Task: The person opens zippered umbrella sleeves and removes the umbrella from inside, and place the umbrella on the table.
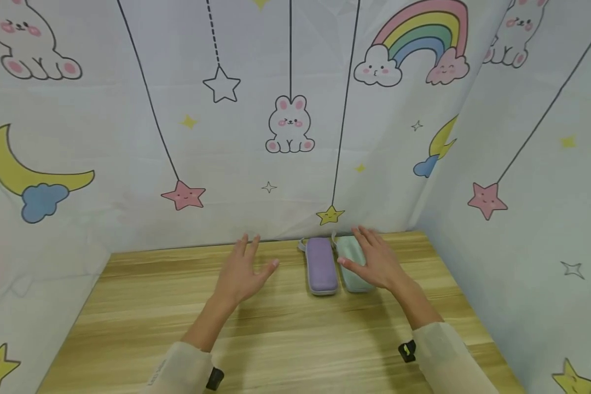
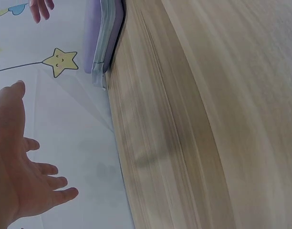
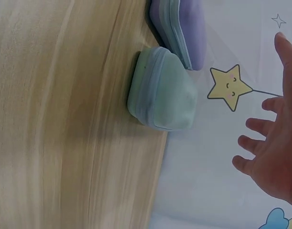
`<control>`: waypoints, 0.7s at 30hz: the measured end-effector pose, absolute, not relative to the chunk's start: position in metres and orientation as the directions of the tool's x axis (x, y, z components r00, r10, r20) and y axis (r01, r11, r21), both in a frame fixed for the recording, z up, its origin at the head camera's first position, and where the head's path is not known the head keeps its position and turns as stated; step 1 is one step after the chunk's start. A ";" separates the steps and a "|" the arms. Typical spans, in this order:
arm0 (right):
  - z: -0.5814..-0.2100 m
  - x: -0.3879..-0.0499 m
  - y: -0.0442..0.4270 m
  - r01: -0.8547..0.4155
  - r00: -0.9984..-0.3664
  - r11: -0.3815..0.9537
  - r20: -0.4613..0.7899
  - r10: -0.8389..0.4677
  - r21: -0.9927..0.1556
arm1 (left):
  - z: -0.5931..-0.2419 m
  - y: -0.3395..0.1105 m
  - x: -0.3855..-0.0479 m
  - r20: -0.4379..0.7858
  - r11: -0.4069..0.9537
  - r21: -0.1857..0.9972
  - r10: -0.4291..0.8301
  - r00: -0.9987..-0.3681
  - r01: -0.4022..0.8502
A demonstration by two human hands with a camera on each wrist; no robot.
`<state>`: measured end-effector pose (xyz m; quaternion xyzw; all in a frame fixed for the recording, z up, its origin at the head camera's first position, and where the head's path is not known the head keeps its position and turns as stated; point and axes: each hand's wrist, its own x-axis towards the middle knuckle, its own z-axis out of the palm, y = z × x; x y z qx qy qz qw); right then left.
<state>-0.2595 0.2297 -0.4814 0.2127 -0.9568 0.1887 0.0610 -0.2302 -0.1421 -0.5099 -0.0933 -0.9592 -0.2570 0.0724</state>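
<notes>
L hand [image 1: 243, 275] & R hand [image 1: 378, 264] empty, fingers apart: L at 9 o'clock of purple case [image 1: 321, 266], R above mint case [image 1: 350, 249]. Cases prob. lined up on worktop [image 1: 285, 339]; remainder unclear.

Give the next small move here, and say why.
I'd probably lower the right grip onto the mint-green, rounded, fabric-looking case: it holds nothing, and the right wrist view shows a gap to the case. In the head view it overlaps that case, while the left grip is apart from the purple, oblong, fabric-looking case.
</notes>
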 end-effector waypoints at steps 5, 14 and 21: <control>-0.488 -0.261 0.230 -0.424 -0.905 0.832 0.203 -0.374 -0.357 | -0.519 -0.131 -0.230 0.157 0.829 0.512 0.166 -0.974 0.224; -0.501 -0.262 0.223 -0.449 -0.893 0.792 0.215 -0.395 -0.414 | -0.528 -0.104 -0.225 0.120 0.780 0.588 0.175 -0.977 0.212; -0.507 -0.258 0.214 -0.440 -0.897 0.743 0.209 -0.390 -0.504 | -0.537 -0.085 -0.227 0.114 0.721 0.653 0.210 -0.971 0.233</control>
